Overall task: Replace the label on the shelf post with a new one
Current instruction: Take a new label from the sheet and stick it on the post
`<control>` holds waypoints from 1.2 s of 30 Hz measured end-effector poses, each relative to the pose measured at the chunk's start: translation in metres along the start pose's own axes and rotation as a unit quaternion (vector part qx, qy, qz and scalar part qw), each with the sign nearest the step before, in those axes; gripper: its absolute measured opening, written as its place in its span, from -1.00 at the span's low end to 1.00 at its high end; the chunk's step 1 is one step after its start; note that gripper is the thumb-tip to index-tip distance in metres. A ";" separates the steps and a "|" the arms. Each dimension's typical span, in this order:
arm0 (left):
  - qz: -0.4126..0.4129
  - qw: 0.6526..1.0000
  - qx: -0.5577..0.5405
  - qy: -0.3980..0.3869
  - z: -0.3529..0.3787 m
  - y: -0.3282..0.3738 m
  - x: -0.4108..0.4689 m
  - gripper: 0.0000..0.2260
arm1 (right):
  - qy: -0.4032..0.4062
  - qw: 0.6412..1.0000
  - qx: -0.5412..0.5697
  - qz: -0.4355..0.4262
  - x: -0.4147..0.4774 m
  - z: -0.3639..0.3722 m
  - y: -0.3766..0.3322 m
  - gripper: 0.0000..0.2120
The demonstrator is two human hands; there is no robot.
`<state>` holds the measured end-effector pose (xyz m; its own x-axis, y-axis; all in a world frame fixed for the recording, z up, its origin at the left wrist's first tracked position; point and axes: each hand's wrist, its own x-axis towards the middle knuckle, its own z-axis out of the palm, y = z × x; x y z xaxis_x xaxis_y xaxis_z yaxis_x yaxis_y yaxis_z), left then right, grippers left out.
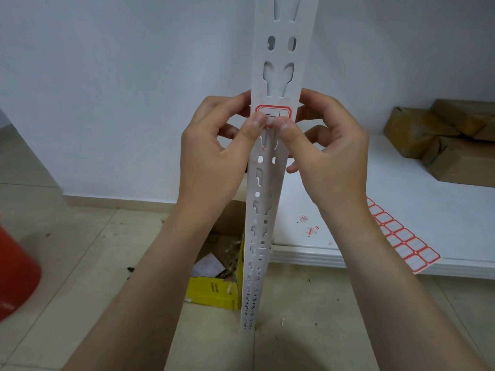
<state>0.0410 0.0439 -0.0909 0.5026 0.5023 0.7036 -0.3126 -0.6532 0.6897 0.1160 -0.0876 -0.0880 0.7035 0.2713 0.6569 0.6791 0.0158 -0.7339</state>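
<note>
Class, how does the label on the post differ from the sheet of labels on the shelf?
The label is single, upright on the post, handwritten, under both thumbs; the sheet holds many labels, lies flat on the shelf, untouched, apparently blank. Both are white with red borders.

The thumbs of the left grip [211, 148] and the right grip [334, 156] cover the lower edge of the label [273, 109], so its writing cannot be read. Their other fingers are mostly hidden behind the shelf post [278, 62], which the top edge cuts off. The right forearm covers part of the label sheet [407, 242]. A red object [16, 269], blurred, is cut by the left edge. The print on the yellow box [211, 290] is too small to read.
</note>
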 end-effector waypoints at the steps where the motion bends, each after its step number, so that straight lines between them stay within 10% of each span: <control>1: 0.000 1.000 -0.007 -0.005 0.000 -0.002 0.000 -0.66 | -0.002 1.000 0.005 0.003 0.001 0.000 0.001 -0.70; 22: -0.100 0.983 -0.125 0.084 0.016 0.002 0.000 -0.75 | 0.025 0.992 0.113 0.056 0.005 0.006 -0.002 -0.86; 36: 0.006 0.995 -0.096 0.009 0.015 -0.015 -0.007 -0.61 | -0.021 0.998 0.055 -0.024 0.000 -0.003 0.016 -0.61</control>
<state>0.0541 0.0421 -0.1085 0.4842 0.5065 0.7134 -0.4681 -0.5390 0.7003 0.1279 -0.0901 -0.0992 0.6599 0.3076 0.6855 0.6831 0.1343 -0.7178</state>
